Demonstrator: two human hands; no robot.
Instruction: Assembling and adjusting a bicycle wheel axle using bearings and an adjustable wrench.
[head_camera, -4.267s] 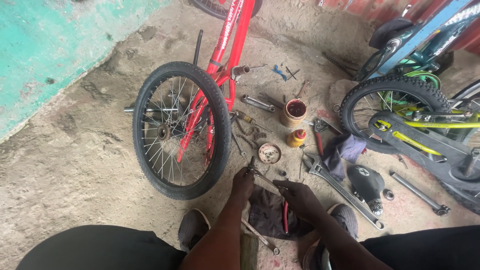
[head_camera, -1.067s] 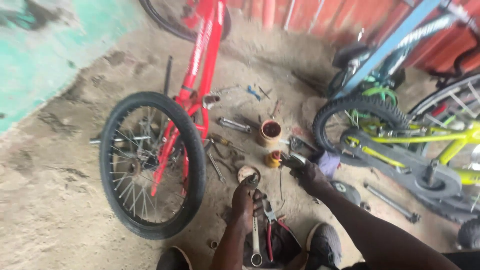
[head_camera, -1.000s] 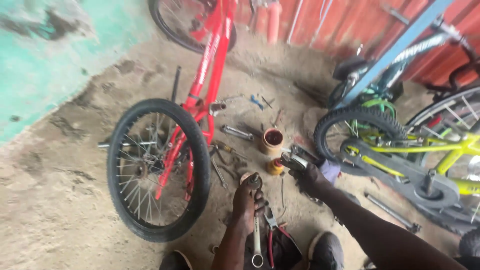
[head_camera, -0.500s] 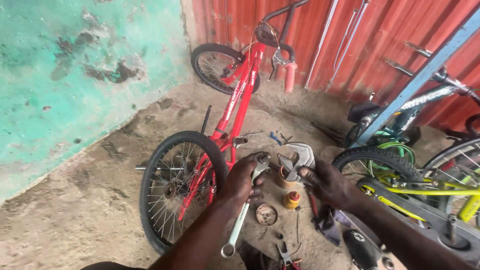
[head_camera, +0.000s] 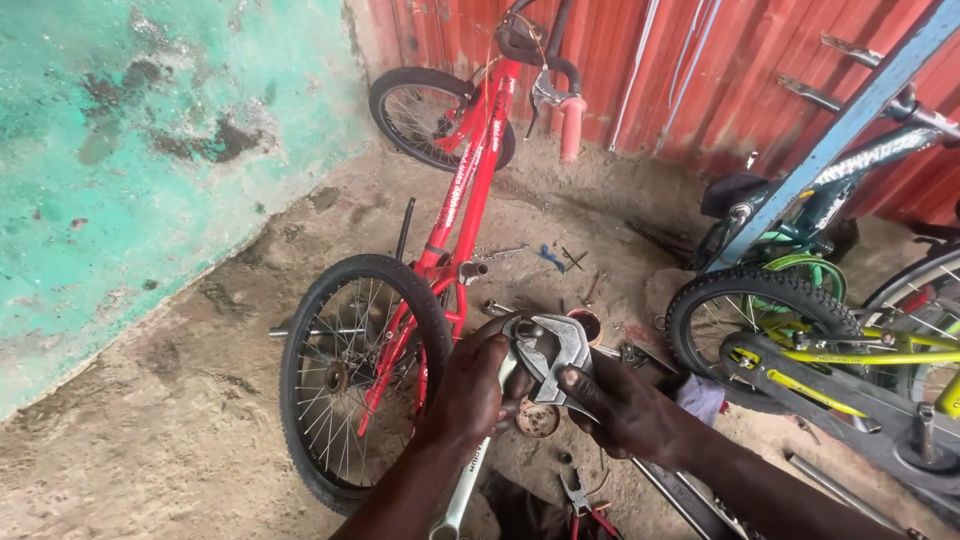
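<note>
Setting: dirt floor (head_camera: 180, 450) of a repair corner, with a stained green wall (head_camera: 130, 150) at upper left and red corrugated sheeting (head_camera: 680, 70) across the top.
Left hand (head_camera: 472, 392): lower centre of the frame, fingers clenched round the shaft of a long silver wrench (head_camera: 470, 475) that runs down to the bottom edge.
Right hand (head_camera: 620, 405): just right of the left hand, fingers grasping an adjustable wrench (head_camera: 555, 355); the thumb lies along its lower edge.
Tools: the two wrench heads meet between the hands, held up above the floor; what they grip is too small to tell.
Red bicycle (head_camera: 455, 220): lying on the dirt at centre, front wheel (head_camera: 360, 375) beside the left hand.
Yellow-green bicycle (head_camera: 830, 350): at right edge.
Floor items: red-handled pliers (head_camera: 585, 505) at bottom centre, round metal part (head_camera: 538, 420) below the hands.
</note>
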